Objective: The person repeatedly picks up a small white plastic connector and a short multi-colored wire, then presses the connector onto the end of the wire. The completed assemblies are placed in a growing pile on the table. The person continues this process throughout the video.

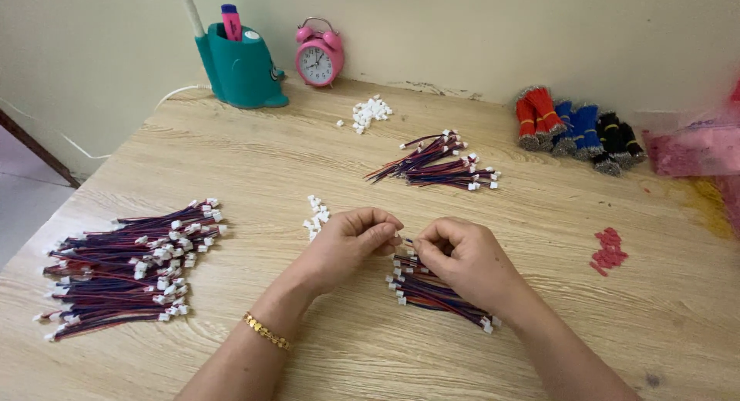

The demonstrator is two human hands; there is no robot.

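Right now, from the head view, we have both hands together at the middle of the wooden counter [254, 162]. Our left hand [351, 243] has its fingers pinched shut on something small and white, likely a connector, though it is too small to be sure. Our right hand [462, 258] pinches the end of a thin wire [408, 243], whose tip points left toward the left fingertips, nearly touching them. Just beneath the right hand lies a small bundle of wires [432, 289], its long axis running from upper left to lower right. A little heap of white connectors [317, 214] sits just beyond the left hand. A large wire pile [127, 266] lies well apart to the left. Bare counter opens between them and toward the near edge.
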